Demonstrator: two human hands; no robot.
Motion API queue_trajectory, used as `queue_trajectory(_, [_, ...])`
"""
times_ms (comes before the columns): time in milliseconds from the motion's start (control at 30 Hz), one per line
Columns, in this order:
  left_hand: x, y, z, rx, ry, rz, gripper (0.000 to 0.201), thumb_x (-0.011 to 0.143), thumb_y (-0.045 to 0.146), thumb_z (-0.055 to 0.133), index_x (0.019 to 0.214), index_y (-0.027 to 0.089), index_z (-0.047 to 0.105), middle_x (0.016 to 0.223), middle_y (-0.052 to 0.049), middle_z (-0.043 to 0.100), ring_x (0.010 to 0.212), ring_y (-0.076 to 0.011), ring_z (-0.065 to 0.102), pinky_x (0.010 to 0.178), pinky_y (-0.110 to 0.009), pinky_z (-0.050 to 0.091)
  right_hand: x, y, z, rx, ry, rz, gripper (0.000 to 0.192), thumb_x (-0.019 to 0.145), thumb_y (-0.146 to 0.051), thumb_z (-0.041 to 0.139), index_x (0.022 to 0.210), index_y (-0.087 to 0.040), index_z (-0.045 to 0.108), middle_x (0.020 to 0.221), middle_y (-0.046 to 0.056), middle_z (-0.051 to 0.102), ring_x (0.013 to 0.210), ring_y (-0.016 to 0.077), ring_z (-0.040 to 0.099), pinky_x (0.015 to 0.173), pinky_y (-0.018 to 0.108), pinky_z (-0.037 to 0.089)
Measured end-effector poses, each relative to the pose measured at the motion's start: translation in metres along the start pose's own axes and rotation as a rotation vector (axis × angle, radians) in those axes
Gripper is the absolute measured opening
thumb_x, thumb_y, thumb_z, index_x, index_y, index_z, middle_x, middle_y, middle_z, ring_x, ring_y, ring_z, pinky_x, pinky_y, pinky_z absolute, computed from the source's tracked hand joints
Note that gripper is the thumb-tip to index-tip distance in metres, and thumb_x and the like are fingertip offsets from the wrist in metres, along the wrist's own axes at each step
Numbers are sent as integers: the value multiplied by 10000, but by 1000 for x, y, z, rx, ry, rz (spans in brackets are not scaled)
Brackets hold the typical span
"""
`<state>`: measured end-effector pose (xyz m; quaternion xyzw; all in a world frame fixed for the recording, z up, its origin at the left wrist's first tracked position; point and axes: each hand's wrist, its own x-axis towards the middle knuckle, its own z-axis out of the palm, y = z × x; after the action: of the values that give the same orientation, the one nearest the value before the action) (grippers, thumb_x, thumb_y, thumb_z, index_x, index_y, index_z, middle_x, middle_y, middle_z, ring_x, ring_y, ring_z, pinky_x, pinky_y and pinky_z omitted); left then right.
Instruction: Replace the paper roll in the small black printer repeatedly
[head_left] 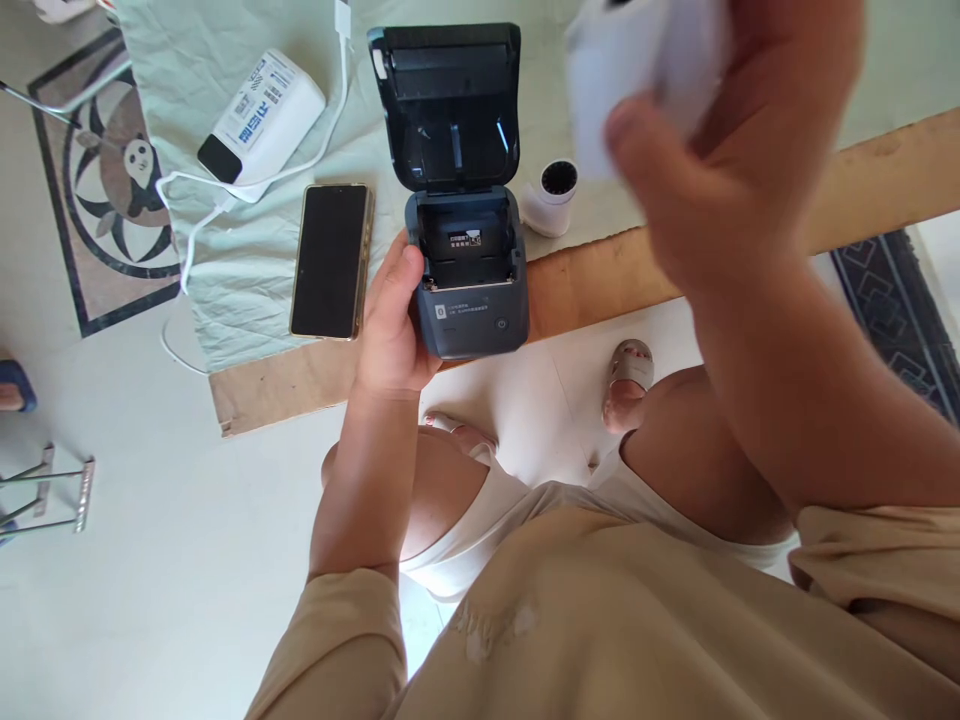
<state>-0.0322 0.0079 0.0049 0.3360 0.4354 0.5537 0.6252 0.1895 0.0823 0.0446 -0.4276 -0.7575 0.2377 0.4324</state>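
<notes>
A dark grey small printer [472,305] stands at the front edge of a wooden table [300,385], its lid [448,100] flipped up and the paper bay empty. My left hand [394,320] grips the printer's left side. My right hand [720,150] is raised close to the camera and blurred, holding a white paper roll [626,75]. A second small white roll [551,195] lies on the table just right of the printer.
A black phone [331,260] lies left of the printer on a pale green cloth [247,300]. A white power bank [262,115] with a white cable [300,170] sits behind it. Below are my knees, sandalled feet and white floor tiles.
</notes>
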Motion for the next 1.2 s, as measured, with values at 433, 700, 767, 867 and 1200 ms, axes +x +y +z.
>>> queue_trajectory(433, [-3, 1, 3, 18, -34, 124, 257, 944, 488, 685, 1086, 277, 718, 1059, -29, 745, 1420, -325, 539, 1129, -425, 487, -4, -31, 36, -253, -277, -144, 104, 908, -165, 535, 906, -234, 612, 1101, 6, 736, 972, 195, 691, 872, 359, 486])
queue_trajectory(700, [-3, 0, 1, -58, -72, 146, 266, 967, 486, 671, 1038, 232, 703, 893, -13, 673, 1117, -221, 695, 919, -283, 564, -14, -38, 29, -244, -260, -485, 229, 959, -222, 477, 781, -218, 621, 851, -8, 677, 793, 153, 586, 738, 335, 426])
queue_trajectory(767, [-3, -1, -1, -40, -77, 154, 270, 947, 494, 693, 1029, 237, 699, 846, -15, 651, 1063, -221, 706, 819, -269, 571, -20, -38, 29, -262, -330, -523, 290, 982, -188, 427, 774, -223, 626, 848, -17, 677, 819, 151, 579, 764, 337, 418])
queue_trajectory(867, [-1, -4, -3, 12, -76, 169, 268, 867, 405, 796, 1052, 244, 689, 852, -6, 660, 957, -201, 719, 704, -239, 555, -25, -37, 28, -256, -412, -537, 298, 1008, -251, 441, 783, -230, 636, 911, -18, 705, 923, 170, 598, 847, 361, 443])
queue_trajectory(1200, [6, -10, -11, 98, -101, 195, 480, 721, 404, 899, 1132, 266, 694, 1062, -30, 743, 911, -218, 715, 751, -300, 581, -10, -28, 6, 23, -22, -108, 450, 968, -244, 525, 1403, -129, 520, 1534, 97, 543, 1410, 189, 535, 685, 226, 555])
